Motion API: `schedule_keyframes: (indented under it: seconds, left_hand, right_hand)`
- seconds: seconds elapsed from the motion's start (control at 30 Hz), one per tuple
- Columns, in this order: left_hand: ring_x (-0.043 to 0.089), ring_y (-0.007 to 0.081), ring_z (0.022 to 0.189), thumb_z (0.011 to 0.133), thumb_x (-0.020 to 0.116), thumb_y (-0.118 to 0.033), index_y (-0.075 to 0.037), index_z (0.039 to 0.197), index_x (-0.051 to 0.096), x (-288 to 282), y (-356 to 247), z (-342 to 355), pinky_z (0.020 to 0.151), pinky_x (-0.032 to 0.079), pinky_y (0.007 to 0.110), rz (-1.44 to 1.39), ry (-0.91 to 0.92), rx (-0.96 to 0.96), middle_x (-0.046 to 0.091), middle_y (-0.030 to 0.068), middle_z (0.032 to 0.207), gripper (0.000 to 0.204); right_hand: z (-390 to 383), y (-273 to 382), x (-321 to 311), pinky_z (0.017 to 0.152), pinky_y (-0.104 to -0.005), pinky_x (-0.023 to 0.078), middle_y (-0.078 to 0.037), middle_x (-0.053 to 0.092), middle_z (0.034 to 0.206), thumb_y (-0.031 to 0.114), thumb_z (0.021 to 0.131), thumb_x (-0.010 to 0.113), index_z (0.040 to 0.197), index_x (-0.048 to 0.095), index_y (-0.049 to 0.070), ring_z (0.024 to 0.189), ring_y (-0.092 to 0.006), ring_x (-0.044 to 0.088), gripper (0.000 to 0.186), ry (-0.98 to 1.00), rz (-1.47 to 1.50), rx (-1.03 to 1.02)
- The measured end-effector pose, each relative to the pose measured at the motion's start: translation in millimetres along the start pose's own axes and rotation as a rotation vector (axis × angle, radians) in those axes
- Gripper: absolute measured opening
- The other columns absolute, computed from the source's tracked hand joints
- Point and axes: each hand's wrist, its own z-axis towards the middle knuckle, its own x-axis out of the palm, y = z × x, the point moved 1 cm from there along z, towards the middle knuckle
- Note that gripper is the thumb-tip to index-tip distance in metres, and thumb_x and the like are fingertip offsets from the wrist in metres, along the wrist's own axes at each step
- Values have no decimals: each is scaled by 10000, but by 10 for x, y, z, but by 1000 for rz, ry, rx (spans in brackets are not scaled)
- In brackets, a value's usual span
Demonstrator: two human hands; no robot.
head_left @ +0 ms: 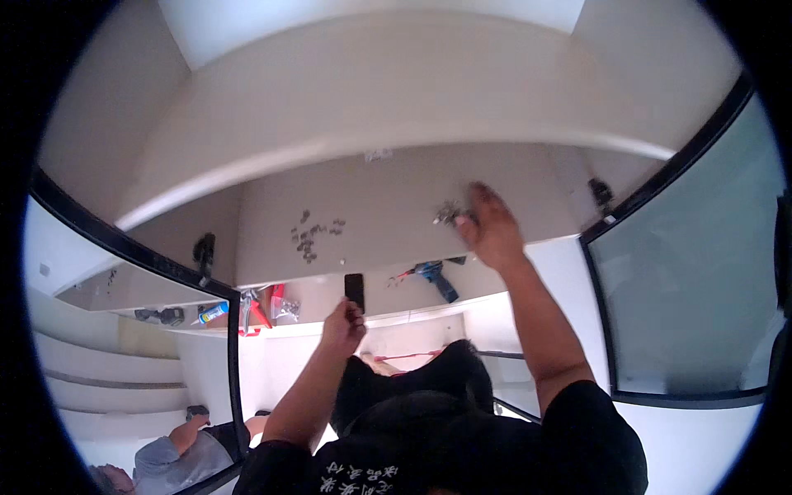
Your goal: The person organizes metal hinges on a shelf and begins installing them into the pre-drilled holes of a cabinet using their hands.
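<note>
On the upper shelf (388,198), my right hand (495,228) reaches out with its fingers stretched and slightly blurred. Beside its thumb is a small pile of metal hardware pieces (448,213), too small to name. My left hand (344,326) has its fingers curled in at the front of the lower shelf. A black phone (354,289) is just beyond those fingers, its near end close to them. Whether they pinch something small is hidden. More small metal pieces (307,239) are scattered on the upper shelf to the left.
A blue cordless drill (437,278) lies on the lower shelf, right of the phone. Red-handled tools (260,307) and a small clear bag (286,308) sit to the left. Black-framed glass doors (689,272) stand open on both sides. A person in grey (186,458) shows at lower left.
</note>
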Motion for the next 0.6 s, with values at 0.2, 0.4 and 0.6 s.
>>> schedule_keyframes:
  seconds: [0.2, 0.4, 0.6]
  left_hand:
    - [642, 206, 824, 1144, 392, -136, -8, 1231, 615, -1019, 851, 986, 739, 601, 337, -186, 25, -74, 653, 83, 944, 272]
    - [676, 222, 851, 1103, 511, -67, 32, 1216, 586, -1582, 1172, 973, 751, 633, 347, -258, -187, -41, 652, 125, 993, 168]
    - [308, 105, 505, 1108, 531, -393, -190, 768, 473, -603, 362, 26, 443, 239, 287, 155, 131, 281, 339, -52, 615, 400]
  right_hand:
    - [-140, 13, -94, 1097, -503, 501, -262, 622, 1433, 472, 1073, 562, 1498, 541, 33, 1300, -438, 621, 612, -219, 38, -80]
    - [-155, 48, 19, 1083, -489, 506, -247, 671, 1363, 487, 1079, 557, 1380, 655, 27, 1267, -430, 635, 559, -375, 173, -1]
    - [-152, -139, -36, 1092, -480, 498, -236, 671, 1375, 513, 1092, 507, 1381, 660, 49, 1278, -436, 629, 568, -369, 78, -17]
